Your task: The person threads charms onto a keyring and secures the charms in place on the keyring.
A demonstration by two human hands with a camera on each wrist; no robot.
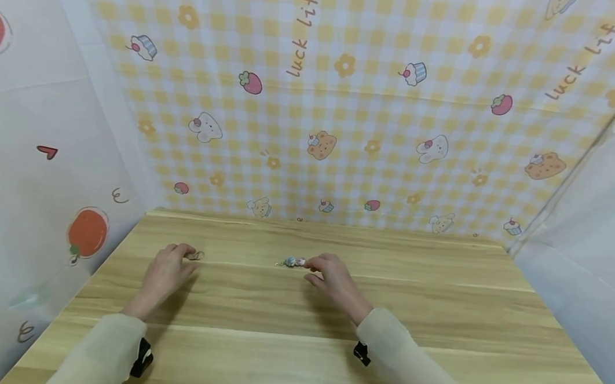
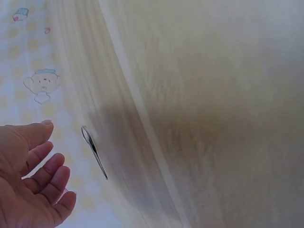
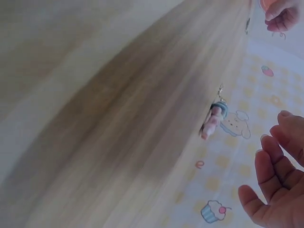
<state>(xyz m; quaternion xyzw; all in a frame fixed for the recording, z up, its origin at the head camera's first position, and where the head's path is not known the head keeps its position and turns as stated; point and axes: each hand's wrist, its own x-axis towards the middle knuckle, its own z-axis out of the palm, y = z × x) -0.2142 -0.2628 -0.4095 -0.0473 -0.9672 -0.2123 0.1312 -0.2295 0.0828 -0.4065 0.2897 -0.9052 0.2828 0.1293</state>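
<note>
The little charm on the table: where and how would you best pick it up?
I'd pinch the charm across its chunky coloured body, coming from above and the right. It lies sideways on the table, with the slim metal clasp pointing left and the thicker end toward the right hand. That bulky part probably gives fingers more to hold.

A broad, flat tabletop of pale yellow-brown wood [image 1: 257,357], its grain running from side to side, carries two small things. One is a slender charm with a teal piece, a pinkish-white piece and a metal clasp [image 1: 290,262], the clasp end pointing left. Well to the left of the charm lies a thin, round, silvery metal ring [image 2: 94,148]. A paler band of wood crosses the tabletop on the charm's near side.
</note>
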